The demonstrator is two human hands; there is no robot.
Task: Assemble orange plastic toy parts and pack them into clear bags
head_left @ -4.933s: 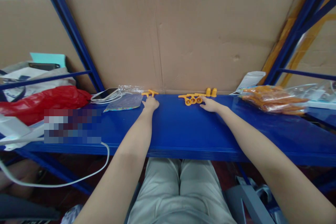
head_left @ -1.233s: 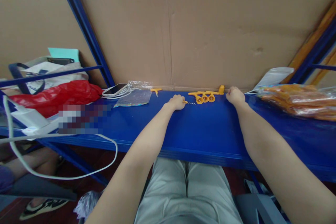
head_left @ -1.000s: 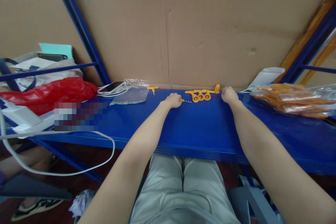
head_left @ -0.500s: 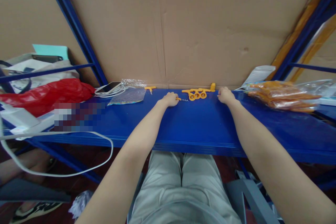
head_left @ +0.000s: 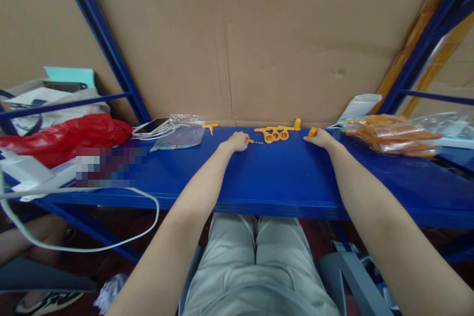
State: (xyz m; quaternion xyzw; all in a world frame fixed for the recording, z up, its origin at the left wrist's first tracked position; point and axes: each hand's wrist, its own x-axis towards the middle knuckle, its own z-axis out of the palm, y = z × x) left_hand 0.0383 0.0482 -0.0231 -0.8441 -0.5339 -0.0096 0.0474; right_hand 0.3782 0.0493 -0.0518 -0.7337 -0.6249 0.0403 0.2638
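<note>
My left hand is closed around the yellow handle of a corkscrew, whose metal spiral points right along the table. My right hand grips a small yellow cap-like piece between thumb and fingers, low over the tabletop. Between the hands lie several yellow plastic parts with round ring ends, side by side. Behind them, by the cardboard, stands another yellow cap-like piece. Left of my left hand rests a second corkscrew with a yellow T-handle.
Cardboard walls off the back of the blue table. At right lie plastic bags of orange parts. Leftward are a flat clear bag, a phone with white cable, a red bag and a looping white cable.
My right hand has turned, and a yellow cap-like piece now shows in its fingers. My left hand still holds the corkscrew in about the same place. The view has shifted slightly.
</note>
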